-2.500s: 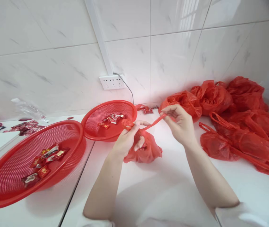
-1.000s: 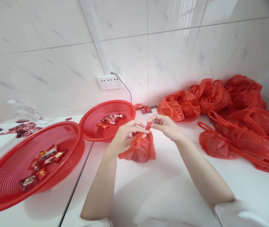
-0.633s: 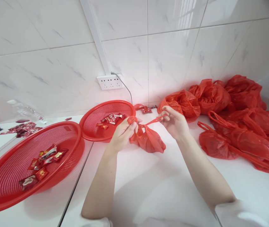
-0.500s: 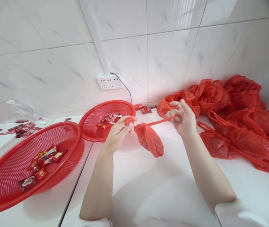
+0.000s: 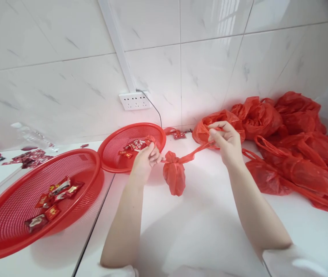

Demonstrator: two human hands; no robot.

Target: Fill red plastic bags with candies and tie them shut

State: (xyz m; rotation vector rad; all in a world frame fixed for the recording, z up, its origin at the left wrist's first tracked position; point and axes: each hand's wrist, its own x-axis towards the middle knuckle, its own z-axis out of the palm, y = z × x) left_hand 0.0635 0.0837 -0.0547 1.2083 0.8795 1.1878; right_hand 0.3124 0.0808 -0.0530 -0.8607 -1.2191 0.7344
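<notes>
Between my hands a small red plastic bag [image 5: 174, 177] hangs above the white table, its neck gathered into a knot at the top. My left hand [image 5: 146, 157] is closed on one of its handles, in front of the smaller basket. My right hand [image 5: 225, 136] pinches the other handle, which stretches taut up to the right from the knot. What fills the bag cannot be made out through the plastic.
A large red mesh basket [image 5: 94, 184] on the left and a smaller one [image 5: 110, 163] behind hold wrapped sweets. Several red plastic bags [image 5: 305, 161] are heaped on the right. A socket strip [image 5: 135, 101] with a cable is on the tiled wall. Wrappers and a clear bottle [image 5: 34, 134] lie far left.
The bag has swung from a slant to hanging upright, its neck now drawn into a knot. My left hand has moved slightly left, my right hand slightly right, and the handles are pulled apart.
</notes>
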